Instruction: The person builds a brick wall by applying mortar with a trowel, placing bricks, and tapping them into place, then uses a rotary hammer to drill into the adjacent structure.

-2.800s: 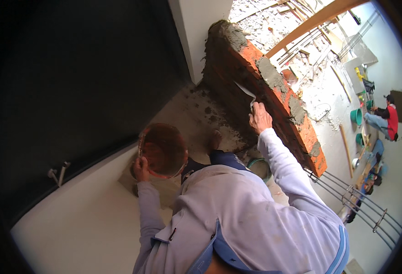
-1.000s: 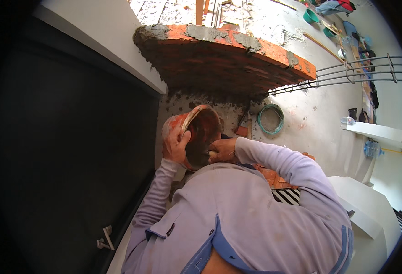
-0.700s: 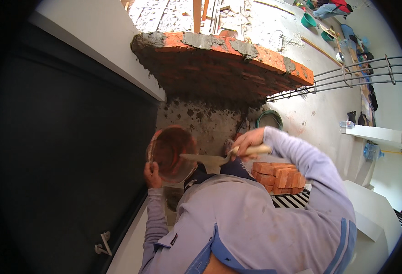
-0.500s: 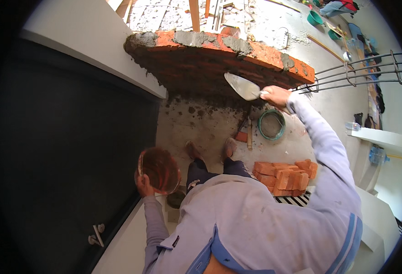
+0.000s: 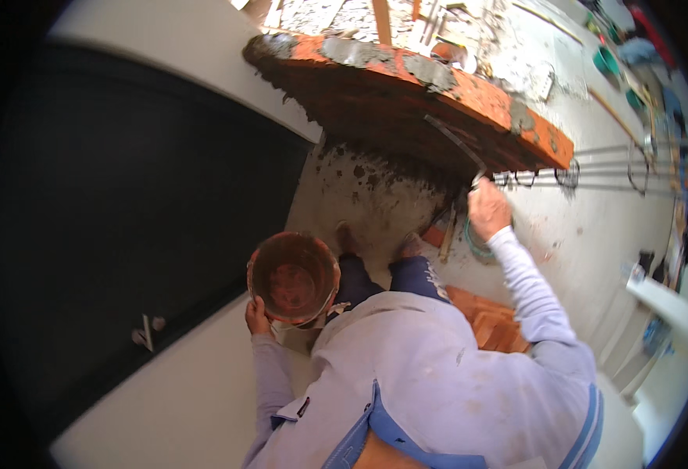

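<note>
My left hand (image 5: 258, 318) grips the rim side of a reddish bucket (image 5: 324, 270), whose open mouth faces up. Inside, its bottom looks reddish and smeared. In my right hand (image 5: 490, 209) is a pointing trowel (image 5: 455, 142), its blade seen nearly edge-on in front of a low brick wall (image 5: 477, 92). Patches of grey mortar lie along the wall's top. Below my right hand, partly covered by it, a green tub (image 5: 473, 244) sits on the floor.
A stack of bricks (image 5: 491, 319) lies beside my right leg. A wooden-handled tool (image 5: 448, 234) is near the tub. Steel rebar (image 5: 609, 166) juts from the wall's right end. A dark door (image 5: 148, 195) stands left. Another person (image 5: 647, 35) is far right.
My right hand has come nearer and lower, and the trowel has turned from flat to edge-on. The bucket has tipped more upright and shifted toward me. The whole view has swung.
</note>
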Tool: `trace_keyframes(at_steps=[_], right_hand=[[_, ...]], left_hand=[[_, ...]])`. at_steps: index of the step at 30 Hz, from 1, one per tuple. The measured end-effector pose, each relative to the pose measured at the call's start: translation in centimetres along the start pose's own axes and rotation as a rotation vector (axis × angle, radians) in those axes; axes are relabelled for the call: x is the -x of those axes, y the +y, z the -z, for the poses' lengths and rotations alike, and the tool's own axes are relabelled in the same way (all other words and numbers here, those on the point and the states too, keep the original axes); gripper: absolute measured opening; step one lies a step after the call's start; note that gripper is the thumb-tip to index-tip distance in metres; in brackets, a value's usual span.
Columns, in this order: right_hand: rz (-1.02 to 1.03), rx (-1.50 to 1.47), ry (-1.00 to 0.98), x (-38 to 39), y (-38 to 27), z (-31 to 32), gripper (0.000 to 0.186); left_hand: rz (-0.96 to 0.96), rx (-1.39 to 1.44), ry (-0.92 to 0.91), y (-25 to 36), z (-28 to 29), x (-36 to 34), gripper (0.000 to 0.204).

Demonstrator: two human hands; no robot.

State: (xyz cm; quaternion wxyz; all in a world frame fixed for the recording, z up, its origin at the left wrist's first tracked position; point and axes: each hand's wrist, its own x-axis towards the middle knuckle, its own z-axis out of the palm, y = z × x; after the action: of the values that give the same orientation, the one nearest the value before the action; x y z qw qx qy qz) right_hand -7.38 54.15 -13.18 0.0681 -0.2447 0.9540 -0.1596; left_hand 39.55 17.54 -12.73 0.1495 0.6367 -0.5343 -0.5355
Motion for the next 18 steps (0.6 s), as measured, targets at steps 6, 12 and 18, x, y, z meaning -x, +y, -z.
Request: trace_keyframes(at_steps=[6,12,18], right_hand=[[0.273,0.008,-0.129,-10.4,-7.7,-11.4,0.03],[0.271,0.162,-0.007,-18.0,-10.4,-8.4,0.027],[0.303,0.104,0.147,-5.9,-7.4,-5.8,0.034]], left_hand=[[-0.253,-0.216,0.015,-5.6,-3.7,-4.8,0.047],[-0.281,-0.298,0.135,-12.5,-5.6,-4.8,0.041],[0.091,-0.065,-0.076,-20.0,-4.2,-5.5,0.037]])
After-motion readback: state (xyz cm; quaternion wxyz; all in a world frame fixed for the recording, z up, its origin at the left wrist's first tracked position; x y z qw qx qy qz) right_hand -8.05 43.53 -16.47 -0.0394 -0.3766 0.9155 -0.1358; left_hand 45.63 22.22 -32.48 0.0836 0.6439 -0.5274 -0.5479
